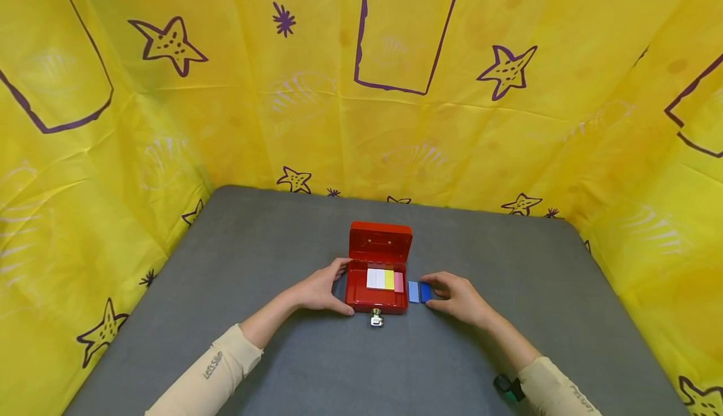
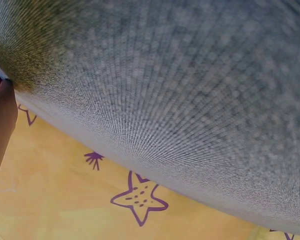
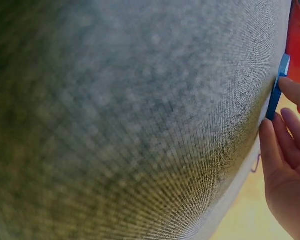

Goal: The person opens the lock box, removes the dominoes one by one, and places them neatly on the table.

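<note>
A red metal cash box (image 1: 361,300) stands with its lid (image 1: 381,240) raised. Inside, toward the right, small flat rectangular blocks lie side by side: two white blocks (image 1: 375,278), a yellow block (image 1: 390,280) and a pink block (image 1: 398,282). My left hand (image 1: 320,289) holds the box's left side, thumb at the front corner and fingers at the back. Just right of the box lies a light blue block (image 1: 414,292). Beside it, a dark blue block (image 1: 426,292) is pinched by the thumb and fingers of my right hand (image 1: 459,298); the right wrist view shows this hand (image 3: 290,170) low at the cloth.
A silver latch (image 1: 376,319) sticks out at the front of the box. Grey cloth (image 1: 361,372) covers the table. Yellow curtains (image 1: 316,121) with purple drawings enclose its back and sides. A dark band (image 1: 508,388) circles the right forearm by the sleeve.
</note>
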`<action>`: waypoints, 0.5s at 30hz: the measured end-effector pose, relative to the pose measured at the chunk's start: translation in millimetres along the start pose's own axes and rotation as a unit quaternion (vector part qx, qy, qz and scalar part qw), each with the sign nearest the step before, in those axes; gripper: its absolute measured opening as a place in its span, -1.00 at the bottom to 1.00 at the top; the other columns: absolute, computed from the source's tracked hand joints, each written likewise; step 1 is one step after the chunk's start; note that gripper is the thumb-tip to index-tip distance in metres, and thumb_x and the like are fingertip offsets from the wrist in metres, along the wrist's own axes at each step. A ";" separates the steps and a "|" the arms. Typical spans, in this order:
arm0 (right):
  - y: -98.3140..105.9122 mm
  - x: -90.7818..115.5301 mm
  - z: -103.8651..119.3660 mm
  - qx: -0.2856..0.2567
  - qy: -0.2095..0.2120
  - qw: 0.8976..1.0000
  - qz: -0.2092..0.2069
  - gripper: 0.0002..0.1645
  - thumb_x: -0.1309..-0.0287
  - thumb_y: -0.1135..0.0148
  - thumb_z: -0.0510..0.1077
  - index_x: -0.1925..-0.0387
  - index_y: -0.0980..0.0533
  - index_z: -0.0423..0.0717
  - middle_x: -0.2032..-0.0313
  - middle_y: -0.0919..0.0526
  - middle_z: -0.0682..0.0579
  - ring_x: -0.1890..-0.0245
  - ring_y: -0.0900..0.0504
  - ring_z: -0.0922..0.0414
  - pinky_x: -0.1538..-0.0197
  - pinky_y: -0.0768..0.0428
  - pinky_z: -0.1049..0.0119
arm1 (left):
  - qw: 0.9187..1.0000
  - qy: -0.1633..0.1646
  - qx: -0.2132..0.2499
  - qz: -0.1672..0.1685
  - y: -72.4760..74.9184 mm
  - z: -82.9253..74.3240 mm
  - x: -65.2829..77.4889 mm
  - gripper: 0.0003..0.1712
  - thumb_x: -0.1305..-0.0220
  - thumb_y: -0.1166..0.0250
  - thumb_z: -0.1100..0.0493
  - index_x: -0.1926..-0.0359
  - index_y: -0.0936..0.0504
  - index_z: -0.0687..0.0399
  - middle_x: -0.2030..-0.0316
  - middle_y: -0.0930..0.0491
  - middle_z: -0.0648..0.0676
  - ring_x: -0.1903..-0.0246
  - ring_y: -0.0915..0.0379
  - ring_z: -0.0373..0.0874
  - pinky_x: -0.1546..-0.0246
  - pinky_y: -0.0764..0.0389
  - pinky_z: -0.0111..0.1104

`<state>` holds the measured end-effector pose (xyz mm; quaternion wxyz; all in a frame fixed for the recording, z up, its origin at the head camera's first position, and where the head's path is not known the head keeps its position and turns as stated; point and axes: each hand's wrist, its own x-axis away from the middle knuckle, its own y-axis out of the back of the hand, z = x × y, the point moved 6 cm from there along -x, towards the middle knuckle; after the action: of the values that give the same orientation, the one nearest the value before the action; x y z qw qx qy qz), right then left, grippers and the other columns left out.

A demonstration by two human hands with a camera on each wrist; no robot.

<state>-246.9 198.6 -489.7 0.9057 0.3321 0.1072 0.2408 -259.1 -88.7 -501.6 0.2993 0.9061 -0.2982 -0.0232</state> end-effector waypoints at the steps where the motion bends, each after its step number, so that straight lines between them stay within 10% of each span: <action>1: 0.0 -0.2 -0.1 0.001 0.001 1.000 0.000 -0.47 -0.09 -0.40 -0.29 -0.14 -0.51 -0.20 -0.08 -0.57 -0.09 -0.08 -0.53 -0.07 -0.05 -0.59 0.13 | 1.000 0.000 0.000 0.000 0.2 -0.1 0.1 0.17 0.12 -0.59 0.02 -0.42 -0.08 0.12 -0.36 -0.24 0.15 -0.32 -0.22 0.05 -0.32 -0.29 -0.13; 15: -1.6 -0.4 -0.1 0.007 0.001 1.000 0.002 -0.45 -0.10 -0.40 -0.26 -0.15 -0.50 -0.17 -0.09 -0.56 -0.07 -0.10 -0.52 -0.08 -0.06 -0.59 0.12 | 1.000 0.009 -0.002 -0.001 -0.1 0.4 0.9 0.17 0.11 -0.59 0.02 -0.42 -0.07 0.12 -0.38 -0.22 0.17 -0.33 -0.21 0.10 -0.31 -0.31 -0.10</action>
<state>-246.7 197.4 -490.7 0.9027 0.3383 0.1090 0.2424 -258.4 -89.3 -501.9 0.3035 0.9060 -0.2945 -0.0161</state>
